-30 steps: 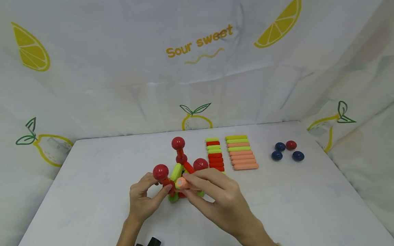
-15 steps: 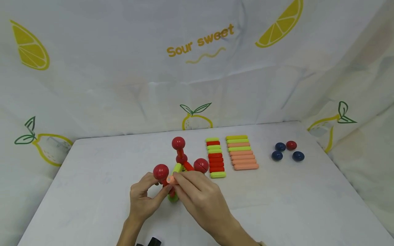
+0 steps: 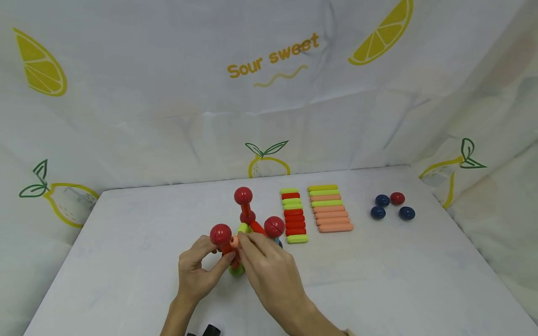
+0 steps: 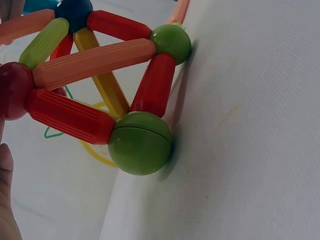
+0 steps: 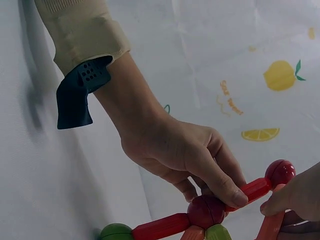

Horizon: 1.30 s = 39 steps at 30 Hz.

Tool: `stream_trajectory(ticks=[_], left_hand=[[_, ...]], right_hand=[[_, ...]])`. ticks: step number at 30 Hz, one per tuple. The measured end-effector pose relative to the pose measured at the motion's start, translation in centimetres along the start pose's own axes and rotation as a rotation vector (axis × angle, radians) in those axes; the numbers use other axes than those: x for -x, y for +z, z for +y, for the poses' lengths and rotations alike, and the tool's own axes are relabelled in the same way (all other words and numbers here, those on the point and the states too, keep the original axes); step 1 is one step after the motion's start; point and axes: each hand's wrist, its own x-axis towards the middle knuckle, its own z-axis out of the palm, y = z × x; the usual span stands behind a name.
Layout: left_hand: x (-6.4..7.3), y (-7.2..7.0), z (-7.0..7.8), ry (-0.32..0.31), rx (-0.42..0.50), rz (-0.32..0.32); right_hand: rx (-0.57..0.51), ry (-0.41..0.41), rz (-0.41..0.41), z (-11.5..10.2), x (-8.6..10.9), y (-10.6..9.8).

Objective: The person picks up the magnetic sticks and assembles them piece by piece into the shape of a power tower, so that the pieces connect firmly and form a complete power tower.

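A construction of magnetic rods and balls stands on the white table, its green ball at the surface. My left hand pinches a red magnetic rod between two red balls; the upper ball tops it, and the lower ball sits beside the fingers. Between the fingertips of my right hand is a salmon magnetic rod, one end right at the upper red ball. Another red ball rises at the back of the construction. My right hand hides much of the construction in the head view.
Right of the construction lie a row of short red and lime rods and a row of longer salmon, lime and yellow rods. Farther right are blue balls and a red ball. A black object shows at the front edge.
My right hand has moved left with the salmon rod, bringing its end to the upper red ball. The left hand has stayed nearly still, holding the construction.
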Motion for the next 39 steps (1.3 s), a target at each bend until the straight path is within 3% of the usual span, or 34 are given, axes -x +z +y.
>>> stream_trajectory(ticks=[11,14,17,22,26,30,33,39], left_hand=[[0.2,0.2,-0.4,0.021,0.025,-0.001],[0.2,0.1,-0.4,0.021,0.013,-0.019],[0.1,-0.3,-0.4,0.003,-0.029,-0.078],[0.2,-1.0,-0.3,-0.073,-0.092,-0.209],[0.2,-1.3,-0.5,-0.114,-0.097,-0.227],[0.2,-1.6,-0.6,-0.123,-0.057,-0.196],[0.1,-2.0,-0.7,-0.131,-0.055,-0.156],[-0.3,-2.4,-0.7,-0.189,-0.123,-0.043]], right_hand=[[-0.008,0.071,-0.008,-0.5,-0.3,-0.2],[-0.097,0.095,0.023,-0.2,-0.2,-1.5],[-0.238,0.202,0.005,0.8,-0.3,-3.8],[-0.314,0.479,-0.237,4.2,-0.5,-7.3],[-0.271,0.581,-0.48,6.7,-0.6,-6.4],[-0.331,0.475,-0.651,7.6,-0.5,-4.7],[-0.391,0.378,-0.732,7.6,-0.4,-4.2],[-0.443,0.329,-0.861,7.0,-0.6,-3.9]])
